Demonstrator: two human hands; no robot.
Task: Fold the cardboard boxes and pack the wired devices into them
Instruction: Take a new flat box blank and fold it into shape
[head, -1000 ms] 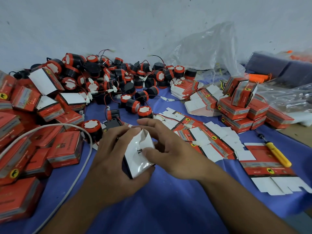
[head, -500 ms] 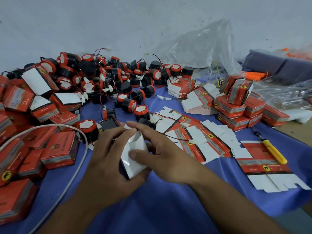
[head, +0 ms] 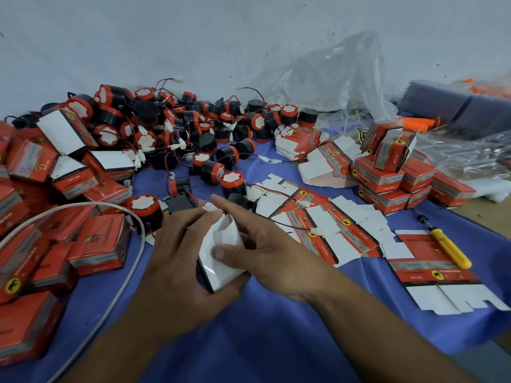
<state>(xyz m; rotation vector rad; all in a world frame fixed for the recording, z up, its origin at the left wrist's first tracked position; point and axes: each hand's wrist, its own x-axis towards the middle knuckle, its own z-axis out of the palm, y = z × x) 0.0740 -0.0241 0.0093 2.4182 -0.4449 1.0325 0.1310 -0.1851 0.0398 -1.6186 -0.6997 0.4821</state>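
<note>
A small cardboard box (head: 221,258) with its white flaps showing sits between both hands at the centre, above the blue cloth. My left hand (head: 177,261) wraps around its left side and underside. My right hand (head: 265,252) holds its right side, thumb pressing on the white flap and index finger stretched over the top. A heap of black-and-red round wired devices (head: 177,128) lies behind. Flat unfolded box blanks (head: 331,225) are spread to the right of my hands.
Finished red boxes (head: 96,241) crowd the left side, more are stacked at the right (head: 387,172). A white cable (head: 124,275) curves across the left. A yellow screwdriver (head: 450,248) lies on a flat blank at right. Clear plastic bags (head: 331,73) sit at the back.
The box flaps have been pressed flatter under my right thumb. Both hands stay on the box; the view has shifted slightly.
</note>
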